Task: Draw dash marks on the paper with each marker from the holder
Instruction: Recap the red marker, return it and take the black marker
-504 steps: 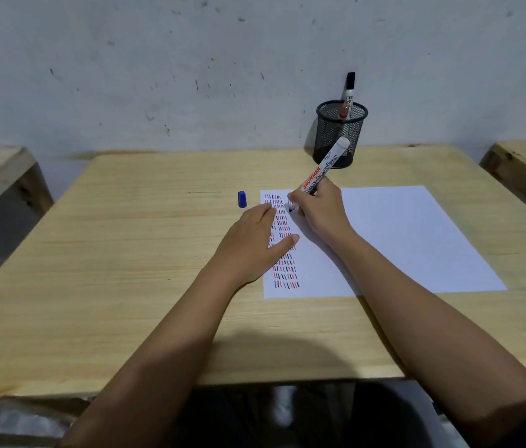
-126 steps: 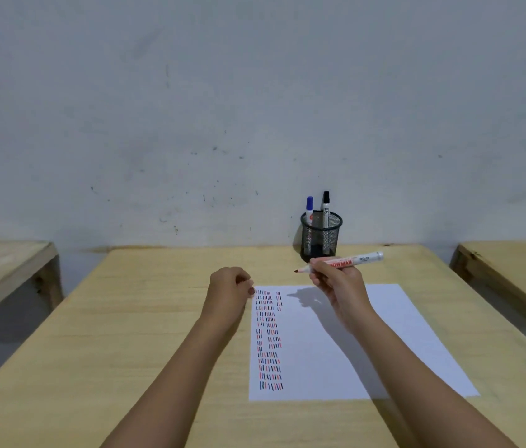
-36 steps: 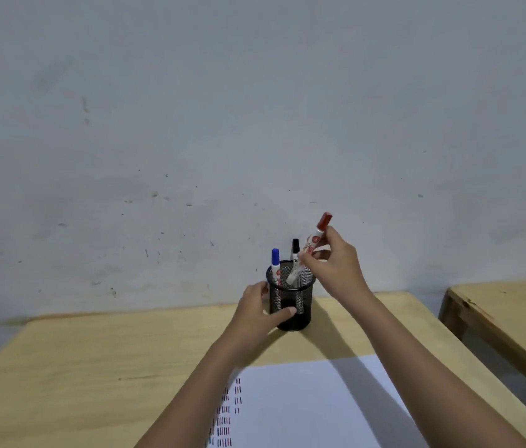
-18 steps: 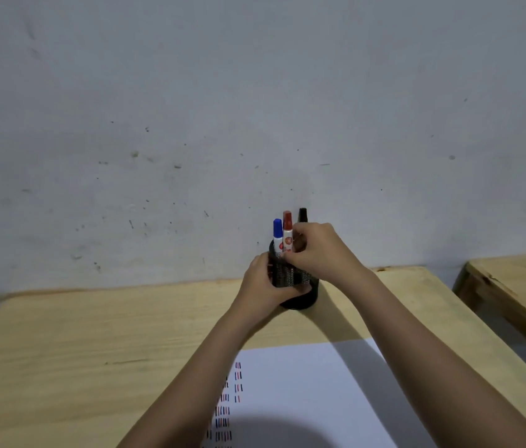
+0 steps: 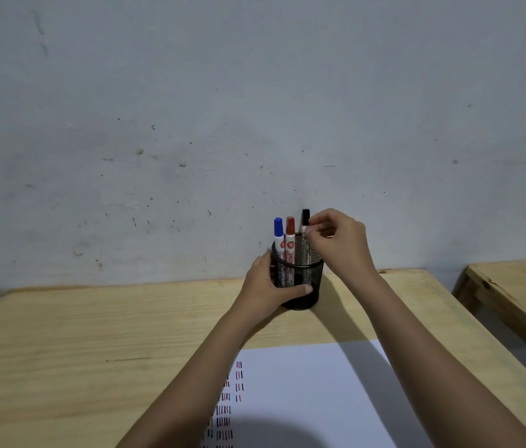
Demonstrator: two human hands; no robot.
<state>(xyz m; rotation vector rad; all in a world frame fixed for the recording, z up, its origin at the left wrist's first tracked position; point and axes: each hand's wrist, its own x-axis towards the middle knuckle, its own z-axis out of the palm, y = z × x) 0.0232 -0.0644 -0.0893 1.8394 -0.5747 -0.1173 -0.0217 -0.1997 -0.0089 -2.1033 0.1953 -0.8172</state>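
- Head view: my left hand wraps the black mesh holder from its left side, thumb across the front wall, closed on it.
- Holder stands upright on the bench, near the far edge, close to the wall.
- Three markers stand upright in the holder, caps up: blue marker at left, red marker just beside it, black marker at right and rising a bit higher.
- My right hand is at the black marker, fingertips pinched on its barrel just below the cap; closed on that marker.
- Barrels are white with printing: a round red logo on the red one, dark characters on the black one. Too small and blurred, I can't read any brand or word.
- Paper lies flat on the bench on my near side, well apart from the holder, partly shaded by my arms.
- Dash marks run in short rows down the paper's left part, in red, blue and black; my left forearm covers some of them.
- A second wooden bench sits at the right, apart from mine.
- Wall is pale, with small dark specks and scuffs.
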